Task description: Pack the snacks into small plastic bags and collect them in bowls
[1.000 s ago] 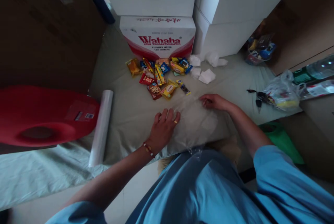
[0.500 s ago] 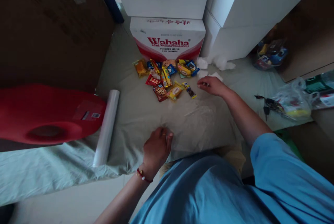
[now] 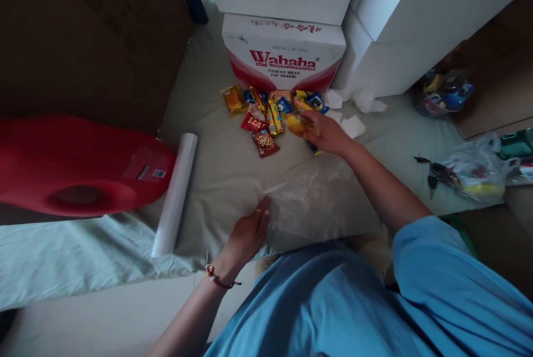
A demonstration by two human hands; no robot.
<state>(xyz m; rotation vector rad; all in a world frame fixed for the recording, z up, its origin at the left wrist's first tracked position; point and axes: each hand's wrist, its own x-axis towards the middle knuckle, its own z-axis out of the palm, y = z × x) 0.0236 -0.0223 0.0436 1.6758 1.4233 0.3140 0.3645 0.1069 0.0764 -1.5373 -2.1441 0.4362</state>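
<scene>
My right hand (image 3: pixel 327 132) is closed on a yellow wrapped snack (image 3: pixel 296 124), blurred a little by motion. It is over the right side of a pile of packaged snacks. A dark, yellow-ended snack stick lies partly hidden under that hand. In the pile are a brown cookie packet (image 3: pixel 265 143), a red packet (image 3: pixel 252 122), a yellow stick packet (image 3: pixel 275 117) and an orange-yellow packet (image 3: pixel 234 100). Nearer my body, my left hand (image 3: pixel 250 230) pinches the edge of a clear plastic bag (image 3: pixel 310 201), which lies spread on the cloth.
Behind the snacks stands a Wahaha carton (image 3: pixel 285 57). To the left lie a clear film roll (image 3: pixel 175 196) and a big red container (image 3: pixel 87 168). Crumpled white tissues (image 3: pixel 368 100), sunglasses (image 3: pixel 439 172), a plastic carrier bag (image 3: pixel 478 171) and a tub of snacks (image 3: pixel 445 93) are on the right.
My right hand has moved left onto the yellow wrapped snack and taken hold of it, lifting it from beside the cookie packet. My left hand stays by the clear bag's edge.
</scene>
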